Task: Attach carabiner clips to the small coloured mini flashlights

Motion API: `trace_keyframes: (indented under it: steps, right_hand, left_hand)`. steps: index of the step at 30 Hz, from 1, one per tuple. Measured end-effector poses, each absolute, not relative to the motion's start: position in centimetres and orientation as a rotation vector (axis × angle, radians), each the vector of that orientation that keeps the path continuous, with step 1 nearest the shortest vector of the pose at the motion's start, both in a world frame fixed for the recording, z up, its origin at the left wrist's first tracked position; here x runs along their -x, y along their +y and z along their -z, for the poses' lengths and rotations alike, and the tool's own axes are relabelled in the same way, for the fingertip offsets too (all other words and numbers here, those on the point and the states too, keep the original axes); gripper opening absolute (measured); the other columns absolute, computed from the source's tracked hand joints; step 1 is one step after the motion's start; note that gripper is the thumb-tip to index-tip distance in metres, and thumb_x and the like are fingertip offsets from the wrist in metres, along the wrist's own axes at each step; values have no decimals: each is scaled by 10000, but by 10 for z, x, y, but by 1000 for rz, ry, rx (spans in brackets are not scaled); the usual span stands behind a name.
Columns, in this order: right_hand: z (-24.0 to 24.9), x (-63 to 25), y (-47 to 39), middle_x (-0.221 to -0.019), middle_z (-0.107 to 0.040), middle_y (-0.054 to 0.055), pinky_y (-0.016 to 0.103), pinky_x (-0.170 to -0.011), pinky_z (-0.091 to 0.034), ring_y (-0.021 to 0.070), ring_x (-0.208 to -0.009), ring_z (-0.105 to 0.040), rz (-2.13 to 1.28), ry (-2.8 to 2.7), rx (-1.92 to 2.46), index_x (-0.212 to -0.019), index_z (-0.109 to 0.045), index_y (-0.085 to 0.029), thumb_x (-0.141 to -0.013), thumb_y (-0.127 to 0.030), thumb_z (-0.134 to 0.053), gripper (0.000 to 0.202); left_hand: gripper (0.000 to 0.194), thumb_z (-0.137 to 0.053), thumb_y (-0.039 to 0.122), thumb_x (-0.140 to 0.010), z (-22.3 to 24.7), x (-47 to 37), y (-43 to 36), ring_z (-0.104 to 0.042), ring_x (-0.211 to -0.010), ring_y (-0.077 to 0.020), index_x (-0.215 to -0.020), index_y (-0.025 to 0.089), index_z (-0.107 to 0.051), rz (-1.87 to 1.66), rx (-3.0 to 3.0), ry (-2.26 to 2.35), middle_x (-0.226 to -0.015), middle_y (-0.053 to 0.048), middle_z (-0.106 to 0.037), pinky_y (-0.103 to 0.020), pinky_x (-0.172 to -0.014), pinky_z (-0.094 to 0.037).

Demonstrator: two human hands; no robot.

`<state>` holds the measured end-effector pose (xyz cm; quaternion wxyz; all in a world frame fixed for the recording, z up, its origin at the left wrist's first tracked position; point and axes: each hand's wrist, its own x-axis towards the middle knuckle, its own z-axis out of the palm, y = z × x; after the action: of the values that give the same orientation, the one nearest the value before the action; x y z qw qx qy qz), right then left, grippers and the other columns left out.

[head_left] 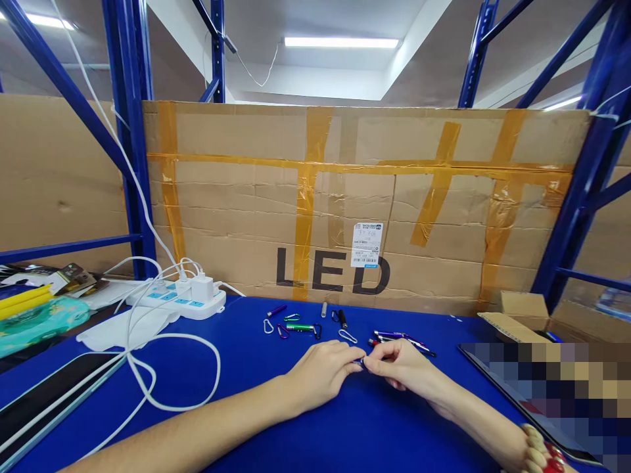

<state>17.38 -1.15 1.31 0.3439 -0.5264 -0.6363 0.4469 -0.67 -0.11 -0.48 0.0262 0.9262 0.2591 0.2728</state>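
Note:
My left hand [320,373] and my right hand [405,363] meet above the blue tabletop [374,427]. Both are closed in a pinch at a small dark piece [362,362], mostly hidden by the fingertips, so its kind is unclear. Just beyond lie a silver carabiner [348,336] and a black cylinder [342,320]. A green metal tube [300,327] with a dark strap rests farther left, near a red-purple carabiner [282,331], a silver carabiner [268,326], a green carabiner [292,317] and a purple tube [277,310]. Several pens [404,339] lie behind my right hand.
A white power strip [197,303] with plugged-in chargers stands at the back left, its white cable [217,368] looping over the table. A taped cardboard sheet [236,217] closes off the back. At the right are a dark flat tablet-like panel [513,387] and an open carton [522,305].

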Motion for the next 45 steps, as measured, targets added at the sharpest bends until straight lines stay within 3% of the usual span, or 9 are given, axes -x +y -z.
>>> trace_keyframes:
  steps: [9, 21, 33, 45]
  right_hand:
    - [-14, -177, -14, -365, -385, -73, 175, -390, -197, 30, -365, -296, -1278, -1638, 1412, -557, -546, -142, -542, -548, -704, 436]
    - [-13, -174, -15, -387, -345, -83, 175, -407, -119, 24, -392, -233, -1390, -1543, 1418, -599, -512, -149, -540, -584, -682, 471]
    - [-12, -175, -15, -442, -346, -83, 154, -391, -145, 30, -417, -263, -1437, -1599, 1369, -636, -483, -158, -606, -553, -660, 433]
    - [-14, -173, -15, -473, -378, -76, 148, -361, -160, 23, -402, -256, -1427, -1612, 1376, -623, -470, -161, -570, -593, -658, 474]
  left_hand:
    - [213, -347, 215, -913, 4, 6, -1, -569, -825, -155, -979, 184, -548, -830, -2862, 832, -881, -29, -624, -239, -761, -443]
    - [185, -362, 198, -912, 1, 6, -4, -563, -866, -145, -1012, 204, -519, -866, -2805, 859, -928, -11, -623, -231, -784, -431]
    - [196, -361, 182, -905, 1, 5, -4, -554, -782, -142, -973, 209, -542, -884, -2847, 881, -833, -1, -615, -225, -738, -428]
    - [188, -369, 188, -903, 3, 5, -3, -564, -812, -142, -991, 210, -533, -906, -2837, 878, -874, -3, -624, -228, -757, -435]
